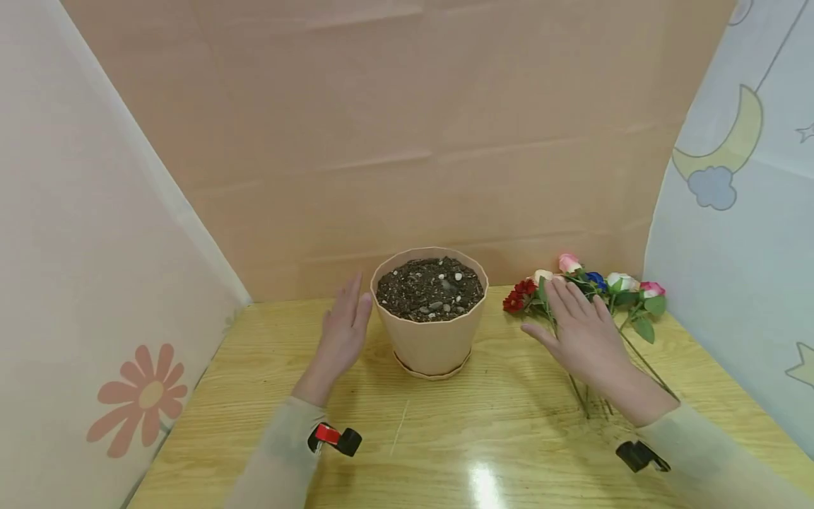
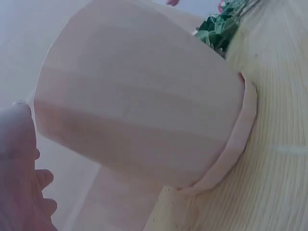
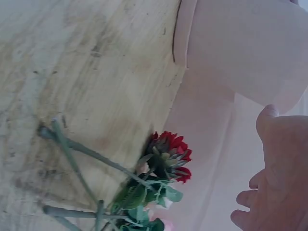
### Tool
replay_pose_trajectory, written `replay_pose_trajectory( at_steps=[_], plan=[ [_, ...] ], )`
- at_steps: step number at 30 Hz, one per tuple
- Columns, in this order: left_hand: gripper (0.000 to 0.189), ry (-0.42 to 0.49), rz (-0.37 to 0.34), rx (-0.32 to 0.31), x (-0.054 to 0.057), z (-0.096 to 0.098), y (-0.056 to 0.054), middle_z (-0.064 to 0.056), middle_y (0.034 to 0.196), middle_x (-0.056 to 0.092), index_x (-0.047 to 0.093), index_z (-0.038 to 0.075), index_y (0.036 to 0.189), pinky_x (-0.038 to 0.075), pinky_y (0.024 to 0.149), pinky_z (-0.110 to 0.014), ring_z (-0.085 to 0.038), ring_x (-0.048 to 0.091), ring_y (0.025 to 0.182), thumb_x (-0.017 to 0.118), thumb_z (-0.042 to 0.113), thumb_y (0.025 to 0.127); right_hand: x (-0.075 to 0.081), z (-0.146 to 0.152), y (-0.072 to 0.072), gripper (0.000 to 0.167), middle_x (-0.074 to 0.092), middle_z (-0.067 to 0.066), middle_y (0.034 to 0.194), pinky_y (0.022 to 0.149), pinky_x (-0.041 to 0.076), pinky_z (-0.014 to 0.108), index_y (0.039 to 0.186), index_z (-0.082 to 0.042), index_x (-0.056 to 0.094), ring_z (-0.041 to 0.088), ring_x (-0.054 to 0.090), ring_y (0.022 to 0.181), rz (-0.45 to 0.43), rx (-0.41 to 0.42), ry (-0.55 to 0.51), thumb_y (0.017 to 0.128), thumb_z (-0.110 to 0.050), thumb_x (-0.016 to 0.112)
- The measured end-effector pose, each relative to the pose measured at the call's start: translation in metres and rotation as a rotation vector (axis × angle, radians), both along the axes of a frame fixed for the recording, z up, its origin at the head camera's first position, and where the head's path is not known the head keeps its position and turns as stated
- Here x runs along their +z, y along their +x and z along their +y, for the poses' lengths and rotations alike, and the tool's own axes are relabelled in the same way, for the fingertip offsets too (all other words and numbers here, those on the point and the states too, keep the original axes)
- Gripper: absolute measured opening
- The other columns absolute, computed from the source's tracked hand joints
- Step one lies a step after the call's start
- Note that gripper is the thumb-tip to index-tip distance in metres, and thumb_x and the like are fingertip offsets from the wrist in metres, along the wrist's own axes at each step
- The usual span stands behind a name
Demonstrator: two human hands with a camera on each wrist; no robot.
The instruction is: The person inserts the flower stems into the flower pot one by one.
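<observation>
A pale peach flowerpot (image 1: 429, 343) filled with dark soil (image 1: 420, 286) stands upright on a matching saucer (image 1: 432, 375). Just left of it is my left hand (image 1: 342, 331), fingers straight, thumb close to the rim; whether they touch is unclear. The pot's faceted wall (image 2: 139, 91) fills most of the left wrist view. My right hand (image 1: 588, 339) hovers with extended fingers over several artificial flowers, partly covering them, and holds nothing. Among these are a red flower (image 1: 518, 297), a blue rose (image 1: 596, 281) and a pink rose (image 1: 569, 263). Their green stems (image 3: 96, 154) point toward the near side.
The wooden table (image 1: 381, 452) carries scattered dirt near the stem ends. A brown paper backdrop (image 1: 413, 141) rises right behind the pot. Printed side panels stand at left and right, one with a flower print (image 1: 136, 399), the other with a moon (image 1: 731, 141).
</observation>
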State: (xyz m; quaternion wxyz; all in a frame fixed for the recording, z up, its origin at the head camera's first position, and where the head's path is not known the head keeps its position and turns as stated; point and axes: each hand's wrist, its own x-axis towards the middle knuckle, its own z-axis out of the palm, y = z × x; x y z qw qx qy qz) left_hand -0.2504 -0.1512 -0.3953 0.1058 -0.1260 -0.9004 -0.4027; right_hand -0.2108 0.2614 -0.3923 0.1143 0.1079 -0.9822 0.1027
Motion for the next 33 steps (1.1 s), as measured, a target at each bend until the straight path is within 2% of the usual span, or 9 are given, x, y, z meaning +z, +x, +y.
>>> replay_pose_trajectory(
  at_steps=[5, 8, 16, 23, 28, 33],
  plan=[
    [0.069, 0.123, -0.015, -0.040, 0.001, 0.008, -0.002, -0.020, 0.182, 0.016, 0.015, 0.012, 0.179, 0.008, 0.132, -0.067, -0.043, 0.010, 0.167, 0.027, 0.049, 0.122, -0.005, 0.005, 0.000, 0.101, 0.014, 0.028, 0.180, 0.129, 0.005, 0.073, 0.175, 0.002, 0.014, 0.052, 0.014, 0.164, -0.010, -0.007, -0.025, 0.111, -0.066, 0.053],
    [0.071, 0.211, -0.048, -0.070, 0.002, 0.012, -0.002, -0.015, 0.183, 0.013, 0.011, 0.016, 0.179, 0.010, 0.134, -0.060, -0.037, 0.009, 0.168, 0.026, 0.053, 0.121, -0.008, 0.008, -0.001, 0.102, 0.018, 0.031, 0.178, 0.129, 0.009, 0.074, 0.175, 0.003, 0.012, 0.055, 0.017, 0.162, -0.013, -0.010, -0.029, 0.111, -0.065, 0.053],
    [0.071, 0.407, -0.125, -0.089, 0.001, 0.024, -0.002, -0.003, 0.185, 0.010, 0.008, 0.024, 0.180, 0.007, 0.134, -0.058, -0.032, 0.009, 0.169, 0.024, 0.058, 0.120, -0.018, 0.016, -0.004, 0.100, 0.027, 0.039, 0.171, 0.125, 0.020, 0.076, 0.173, 0.008, 0.016, 0.061, 0.026, 0.156, -0.011, -0.021, -0.036, 0.112, -0.060, 0.058],
    [0.076, 0.511, -0.181, -0.057, -0.005, 0.031, -0.005, 0.005, 0.184, 0.009, 0.011, 0.032, 0.179, 0.007, 0.135, -0.056, -0.024, 0.008, 0.169, 0.025, 0.069, 0.115, -0.027, 0.018, -0.006, 0.100, 0.028, 0.042, 0.168, 0.120, 0.027, 0.078, 0.170, 0.013, 0.018, 0.065, 0.032, 0.150, -0.048, -0.032, -0.078, 0.112, -0.059, 0.057],
    [0.074, 0.553, -0.172, -0.052, -0.005, 0.035, -0.006, 0.002, 0.185, 0.010, 0.013, 0.028, 0.180, 0.007, 0.135, -0.058, -0.025, 0.006, 0.169, 0.026, 0.065, 0.117, -0.030, 0.019, -0.006, 0.101, 0.032, 0.046, 0.164, 0.116, 0.033, 0.079, 0.170, 0.013, 0.016, 0.067, 0.036, 0.146, -0.083, -0.046, -0.101, 0.113, -0.062, 0.054],
    [0.072, 0.587, -0.173, -0.058, -0.008, 0.038, -0.007, 0.005, 0.184, 0.010, 0.013, 0.031, 0.179, 0.006, 0.135, -0.058, -0.024, 0.006, 0.169, 0.026, 0.065, 0.117, -0.034, 0.020, -0.006, 0.101, 0.034, 0.050, 0.159, 0.110, 0.039, 0.081, 0.171, 0.012, 0.012, 0.069, 0.039, 0.142, -0.126, -0.051, -0.135, 0.114, -0.060, 0.053]
  ],
)
